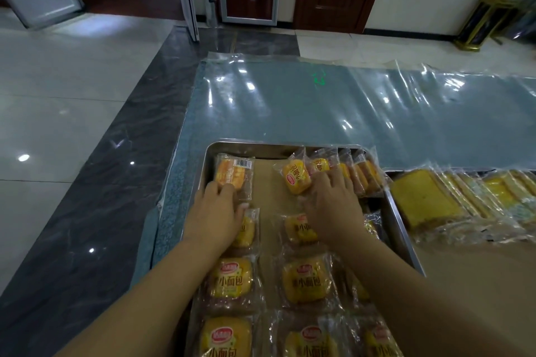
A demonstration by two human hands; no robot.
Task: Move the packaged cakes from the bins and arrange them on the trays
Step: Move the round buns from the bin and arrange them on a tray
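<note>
as packaged cakes (306, 281) fill a steel tray (209, 153) on a film-covered table (319, 110), a person reaches to its far end. the left hand (213, 211) lies flat, fingers straight, on a barcode-up pack (233, 172) in the tray's far left corner. the right hand (333, 209), fingers spread and uncurled, rests on a leaning row of packs (367, 174) at the tray's far right, just beside a tilted pack (295, 180). sliced-cake packs (423, 200) lie right of the tray.

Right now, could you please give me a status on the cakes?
Left hand on the barcode-up cake, far left corner. Right hand on a tilted cake, middle column. Tray partly filled; nothing blocking.
</note>
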